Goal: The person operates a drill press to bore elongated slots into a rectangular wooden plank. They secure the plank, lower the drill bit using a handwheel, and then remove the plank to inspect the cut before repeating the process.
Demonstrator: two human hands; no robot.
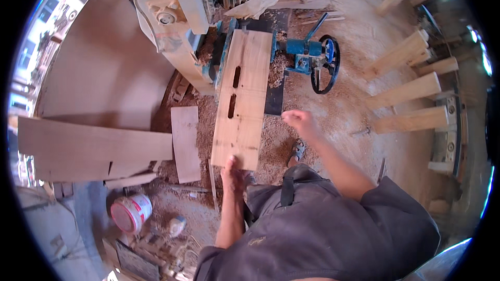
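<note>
A long pale wooden board (241, 99) with two dark slots cut along its middle lies on the bed of a woodworking machine (172, 15). My left hand (233, 174) grips the board's near end from below. My right hand (299, 121) hovers free to the right of the board, fingers loosely curled, holding nothing. A blue handwheel with a crank (324, 62) sits just right of the board's far end.
Sawdust covers the floor. Large plywood sheets (99, 145) lie at the left, a smaller panel (186, 143) beside the board. Several timber posts (411, 91) are stacked at the right. A red and white bucket (130, 212) stands at the lower left.
</note>
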